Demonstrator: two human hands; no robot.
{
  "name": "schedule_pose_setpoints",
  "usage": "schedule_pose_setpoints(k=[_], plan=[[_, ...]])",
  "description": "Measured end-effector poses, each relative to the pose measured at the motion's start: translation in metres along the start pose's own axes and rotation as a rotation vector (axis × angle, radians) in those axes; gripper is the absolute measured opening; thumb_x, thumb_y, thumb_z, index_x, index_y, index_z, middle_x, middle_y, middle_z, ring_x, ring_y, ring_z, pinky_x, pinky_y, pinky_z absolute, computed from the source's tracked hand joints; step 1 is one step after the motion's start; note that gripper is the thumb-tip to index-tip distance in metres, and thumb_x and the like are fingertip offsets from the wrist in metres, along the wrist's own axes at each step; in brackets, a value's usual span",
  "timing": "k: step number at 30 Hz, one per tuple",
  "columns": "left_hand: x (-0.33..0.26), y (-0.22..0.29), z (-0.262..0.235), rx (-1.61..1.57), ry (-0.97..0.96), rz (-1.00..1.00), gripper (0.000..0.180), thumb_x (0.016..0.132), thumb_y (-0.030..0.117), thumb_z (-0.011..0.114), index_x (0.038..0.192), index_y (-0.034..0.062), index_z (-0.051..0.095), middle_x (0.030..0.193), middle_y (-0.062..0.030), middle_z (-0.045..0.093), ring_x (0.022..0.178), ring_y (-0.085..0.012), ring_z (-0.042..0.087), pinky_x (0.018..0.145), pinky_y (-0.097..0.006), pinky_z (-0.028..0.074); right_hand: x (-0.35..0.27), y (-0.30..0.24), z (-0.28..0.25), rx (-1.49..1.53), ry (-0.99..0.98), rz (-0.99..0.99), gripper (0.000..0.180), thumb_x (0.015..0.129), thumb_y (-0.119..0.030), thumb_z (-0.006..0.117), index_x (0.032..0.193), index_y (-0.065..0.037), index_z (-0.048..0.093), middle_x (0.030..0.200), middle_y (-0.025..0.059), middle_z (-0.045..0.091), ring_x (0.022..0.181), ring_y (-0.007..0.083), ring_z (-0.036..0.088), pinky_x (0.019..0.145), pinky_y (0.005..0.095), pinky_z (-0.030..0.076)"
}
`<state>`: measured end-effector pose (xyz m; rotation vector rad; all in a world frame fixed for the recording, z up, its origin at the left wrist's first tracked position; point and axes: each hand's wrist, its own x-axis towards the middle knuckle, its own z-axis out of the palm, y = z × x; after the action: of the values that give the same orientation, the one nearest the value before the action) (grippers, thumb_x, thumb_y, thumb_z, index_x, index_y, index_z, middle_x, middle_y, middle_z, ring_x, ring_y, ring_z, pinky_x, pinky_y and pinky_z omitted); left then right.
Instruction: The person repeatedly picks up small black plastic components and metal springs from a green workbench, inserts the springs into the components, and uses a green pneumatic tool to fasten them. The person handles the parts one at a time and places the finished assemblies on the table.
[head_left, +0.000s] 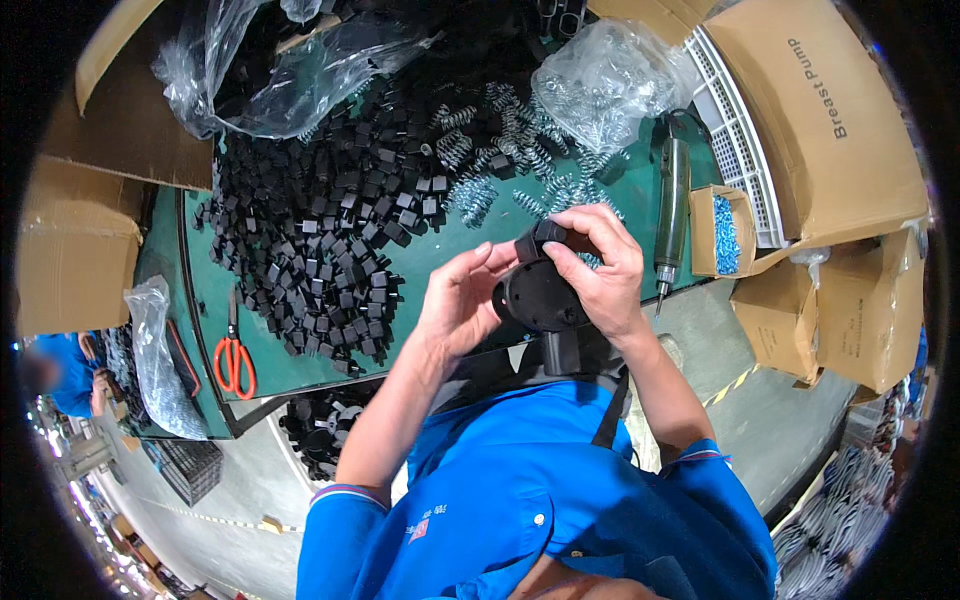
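Above the table's near edge, both my hands are on a black plastic part (538, 296) with a round body and a stubby cylinder pointing toward me. My left hand (460, 305) grips the body's left side, its fingers partly hidden behind. The thumb and fingers of my right hand (608, 275) pinch a smaller black piece (540, 238) at the far end of the part. Whether that piece is joined to the body, I cannot tell. Just beyond my hands lie loose metal springs (545, 195), and a heap of small black blocks (340, 230) spreads to the left.
Orange-handled scissors (235, 368) lie at the left on the green table (290, 372). To the right are a green electric screwdriver (673, 200), a small box of blue screws (725, 235) and cardboard boxes (830, 110). A clear bag (610, 80) sits behind the springs. Another person (68, 370) is far left.
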<state>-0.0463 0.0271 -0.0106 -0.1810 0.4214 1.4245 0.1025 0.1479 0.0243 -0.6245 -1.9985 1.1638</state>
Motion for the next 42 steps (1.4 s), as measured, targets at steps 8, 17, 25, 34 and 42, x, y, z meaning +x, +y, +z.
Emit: schedule_pose_setpoints(k=[8,17,25,34,42], plan=[[-0.019,-0.04,-0.005,0.206,-0.049,0.151,0.059,0.089,0.03,0.074,0.136,0.0013,0.051,0.127,-0.0101,0.061,0.112,-0.0203,0.062,0.097,-0.036,0.053,-0.022,-0.026,-0.002,0.076,0.001,-0.024,0.024,0.078,0.001,0.076,0.1,0.003,0.068,0.095,0.0102,0.065,0.082,0.0174,0.066,0.071,0.0279,0.054],[-0.03,-0.056,0.013,0.273,-0.039,0.258,0.059,0.09,0.028,0.074,0.139,0.0029,0.052,0.125,-0.007,0.062,0.109,-0.0169,0.062,0.097,-0.033,0.051,-0.044,-0.039,-0.02,-0.065,-0.012,0.023,0.028,0.076,0.001,0.076,0.103,0.001,0.067,0.094,0.0108,0.065,0.077,0.0172,0.064,0.066,0.0264,0.051],[-0.035,-0.057,0.015,0.414,0.07,0.194,0.056,0.095,0.024,0.067,0.144,0.0036,0.047,0.124,-0.0065,0.063,0.11,-0.015,0.061,0.096,-0.032,0.051,-0.059,-0.034,-0.016,0.005,0.016,0.111,0.025,0.076,0.002,0.075,0.099,0.0,0.066,0.09,0.0071,0.063,0.067,0.0101,0.057,0.053,0.023,0.043],[-0.016,-0.016,0.041,1.793,0.12,0.522,0.049,0.081,0.014,0.073,0.129,0.0079,0.065,0.094,-0.0068,0.062,0.096,-0.0223,0.058,0.093,-0.034,0.044,-0.071,0.008,0.001,0.061,0.027,0.214,0.023,0.075,0.001,0.071,0.098,-0.001,0.066,0.087,0.0091,0.063,0.071,0.0215,0.064,0.063,0.0313,0.051],[0.01,-0.035,0.004,2.262,0.163,0.925,0.053,0.07,0.019,0.082,0.12,0.01,0.066,0.11,-0.0068,0.065,0.118,-0.034,0.052,0.101,-0.047,0.039,-0.082,0.039,0.015,-0.478,0.027,0.166,0.03,0.072,0.0,0.064,0.101,-0.008,0.064,0.092,0.0111,0.062,0.077,0.0343,0.065,0.066,0.0451,0.051]])
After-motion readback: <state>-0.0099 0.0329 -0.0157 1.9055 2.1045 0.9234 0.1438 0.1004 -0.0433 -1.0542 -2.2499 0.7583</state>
